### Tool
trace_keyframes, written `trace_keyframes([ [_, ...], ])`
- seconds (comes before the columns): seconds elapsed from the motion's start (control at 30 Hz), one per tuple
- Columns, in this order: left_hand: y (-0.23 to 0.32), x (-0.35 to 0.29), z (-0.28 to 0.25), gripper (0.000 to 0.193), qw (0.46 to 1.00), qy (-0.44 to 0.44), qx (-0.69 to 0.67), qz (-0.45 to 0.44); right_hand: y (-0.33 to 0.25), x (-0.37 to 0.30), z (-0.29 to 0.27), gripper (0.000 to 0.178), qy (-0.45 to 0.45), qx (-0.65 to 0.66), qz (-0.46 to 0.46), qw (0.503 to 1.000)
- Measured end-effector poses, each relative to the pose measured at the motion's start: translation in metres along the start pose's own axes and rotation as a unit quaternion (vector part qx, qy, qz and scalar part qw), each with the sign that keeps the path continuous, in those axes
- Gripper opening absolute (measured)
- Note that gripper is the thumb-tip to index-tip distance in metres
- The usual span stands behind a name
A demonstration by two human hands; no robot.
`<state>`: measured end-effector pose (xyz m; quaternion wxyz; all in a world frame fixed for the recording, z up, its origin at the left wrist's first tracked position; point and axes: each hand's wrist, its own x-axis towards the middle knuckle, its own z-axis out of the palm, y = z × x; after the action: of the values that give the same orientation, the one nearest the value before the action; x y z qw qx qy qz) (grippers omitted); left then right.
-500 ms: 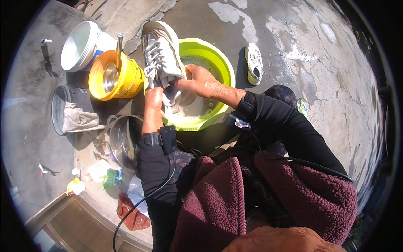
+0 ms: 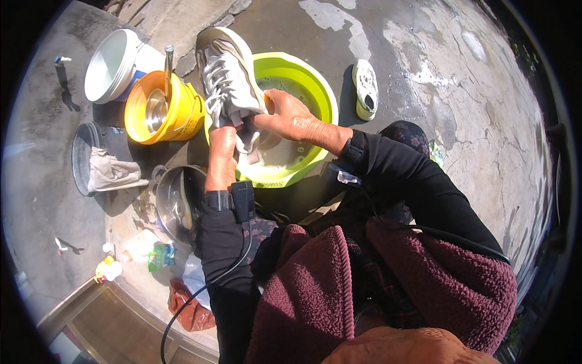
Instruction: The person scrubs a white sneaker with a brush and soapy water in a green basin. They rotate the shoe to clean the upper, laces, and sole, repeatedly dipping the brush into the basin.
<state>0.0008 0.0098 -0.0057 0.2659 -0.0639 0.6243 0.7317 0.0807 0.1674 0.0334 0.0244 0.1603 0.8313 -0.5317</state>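
Both of my hands hold a white and beige lace-up sneaker (image 2: 229, 79), its toe pointing away from me and its laces facing up. Closed on its near left side by the opening is my left hand (image 2: 222, 142). My right hand (image 2: 283, 118) grips the right side of the opening, thumb toward the tongue; some of its fingers are hidden by the shoe. The sneaker is above the left part of a lime-green basin (image 2: 330, 100), which contains cloudy, sudsy water. A second white shoe (image 2: 365, 91) lies on the ground to the right of the basin.
Left of the basin stand a yellow bucket (image 2: 191, 121) with a metal ladle, a white bucket (image 2: 112, 64), and a grey bucket (image 2: 82, 161) with a cloth (image 2: 112, 170) over its rim. A metal pot (image 2: 176, 203) and plastic packages (image 2: 160, 257) are nearer my left arm.
The sneaker has shifted slightly to the left and away from me, and my grip on it stays the same. The whole view has drifted a little.
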Motion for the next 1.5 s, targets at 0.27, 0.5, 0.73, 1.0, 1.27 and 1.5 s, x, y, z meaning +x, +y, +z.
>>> trace_keyframes([
  [0.27, 0.004, 0.004, -0.008, 0.04, 0.974, 0.062, 0.162, 0.145, -0.004, -0.012, 0.007, 0.048, 0.016, -0.001, -0.057, 0.998],
  [0.5, -0.008, 0.009, -0.006, 0.036, 0.995, 0.001, 0.037, 0.092, -0.003, -0.009, 0.002, 0.048, 0.002, -0.001, -0.031, 1.0],
  [0.73, 0.002, 0.0, -0.013, 0.035, 0.995, -0.041, 0.019, 0.084, -0.004, -0.008, -0.003, 0.056, -0.002, 0.022, -0.001, 1.0],
  [1.0, -0.001, 0.008, -0.007, 0.032, 0.992, 0.013, 0.083, 0.097, -0.002, -0.009, 0.003, 0.055, -0.007, -0.005, -0.012, 1.0],
  [1.27, 0.004, 0.0, -0.006, 0.039, 0.995, 0.026, 0.05, 0.082, -0.004, -0.008, -0.001, 0.054, 0.01, 0.011, -0.021, 1.0],
  [1.5, 0.005, 0.005, -0.004, 0.038, 0.971, 0.071, 0.185, 0.133, -0.002, -0.009, 0.004, 0.055, -0.01, 0.003, -0.022, 1.0],
])
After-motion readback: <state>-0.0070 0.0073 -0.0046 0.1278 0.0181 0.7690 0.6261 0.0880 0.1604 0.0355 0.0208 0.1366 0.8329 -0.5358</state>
